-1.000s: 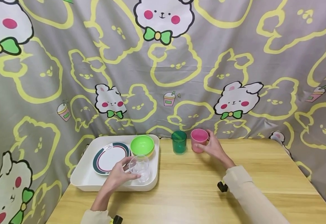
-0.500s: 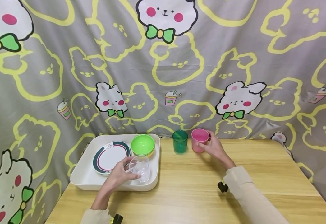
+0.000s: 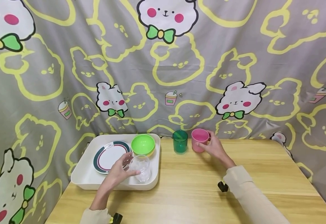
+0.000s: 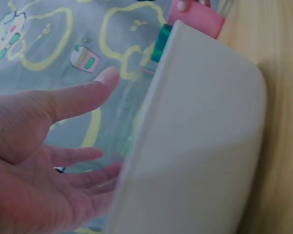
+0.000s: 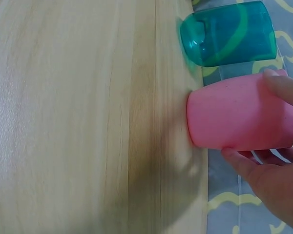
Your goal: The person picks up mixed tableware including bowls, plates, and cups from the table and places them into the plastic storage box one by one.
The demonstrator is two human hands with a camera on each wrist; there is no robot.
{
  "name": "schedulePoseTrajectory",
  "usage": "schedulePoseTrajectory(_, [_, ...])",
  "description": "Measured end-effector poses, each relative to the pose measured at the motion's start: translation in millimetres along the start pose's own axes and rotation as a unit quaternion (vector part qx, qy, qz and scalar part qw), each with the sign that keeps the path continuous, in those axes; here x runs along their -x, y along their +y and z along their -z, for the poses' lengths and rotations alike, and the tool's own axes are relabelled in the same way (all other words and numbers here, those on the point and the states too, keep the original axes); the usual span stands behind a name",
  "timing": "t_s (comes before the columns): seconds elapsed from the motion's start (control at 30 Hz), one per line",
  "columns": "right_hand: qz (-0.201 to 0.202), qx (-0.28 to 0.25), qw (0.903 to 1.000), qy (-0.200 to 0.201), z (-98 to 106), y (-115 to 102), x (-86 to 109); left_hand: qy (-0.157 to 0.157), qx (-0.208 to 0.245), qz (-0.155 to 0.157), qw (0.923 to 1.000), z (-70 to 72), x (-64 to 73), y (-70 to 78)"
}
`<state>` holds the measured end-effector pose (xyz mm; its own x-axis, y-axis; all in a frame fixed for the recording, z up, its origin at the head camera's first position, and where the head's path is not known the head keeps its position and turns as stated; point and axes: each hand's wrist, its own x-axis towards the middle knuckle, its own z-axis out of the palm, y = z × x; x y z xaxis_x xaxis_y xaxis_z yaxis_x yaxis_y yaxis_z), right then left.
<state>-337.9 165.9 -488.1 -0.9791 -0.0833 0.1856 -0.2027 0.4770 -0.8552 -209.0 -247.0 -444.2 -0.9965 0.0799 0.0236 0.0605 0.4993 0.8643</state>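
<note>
At the front right corner of a white tray (image 3: 81, 179) stands a clear plastic cup (image 3: 144, 171). My left hand (image 3: 117, 172) is beside it, thumb and fingers spread around its left side; whether any finger touches the cup is hard to tell. The left wrist view shows that thumb apart from the fingers, the cup faint behind the tray wall (image 4: 200, 112). My right hand (image 3: 216, 149) holds a pink cup (image 5: 239, 114) between thumb and fingers, upright on the table near its back edge. A see-through green cup (image 3: 180, 143) stands just left of the pink one.
Inside the tray lie stacked plates (image 3: 109, 157) with a dark green rim, and green and yellow bowls (image 3: 143, 144) nested behind the clear cup. A grey patterned curtain (image 3: 179, 71) hangs along the back of the wooden table (image 3: 190, 193).
The left hand's fingers and thumb have loosened and spread away from the clear cup, which stays in the tray. The right hand keeps its hold on the pink cup. The head view has shifted slightly.
</note>
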Motion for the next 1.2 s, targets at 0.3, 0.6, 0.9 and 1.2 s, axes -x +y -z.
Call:
schedulePoseTrajectory(0.3, [0.0,0.001,1.0,-0.003,4.6,-0.2,1.4,0.038,0.029,-0.05,0.9976,1.7,-12.9,14.7])
schedulePoseTrajectory(0.6, [0.008,-0.004,0.9999,-0.005,17.5,-12.1,4.4,0.043,0.057,-0.086,0.9937,-4.2,-22.3,24.0])
schedulePoseTrajectory(0.9, [0.035,-0.019,0.9991,0.016,29.1,-25.1,12.0,0.017,0.09,-0.102,0.9905,-15.9,-33.8,41.0])
schedulePoseTrajectory(1.2, [0.053,-0.034,0.9979,0.012,37.5,-48.4,26.1,0.016,0.103,-0.111,0.9883,-29.1,-42.9,56.3])
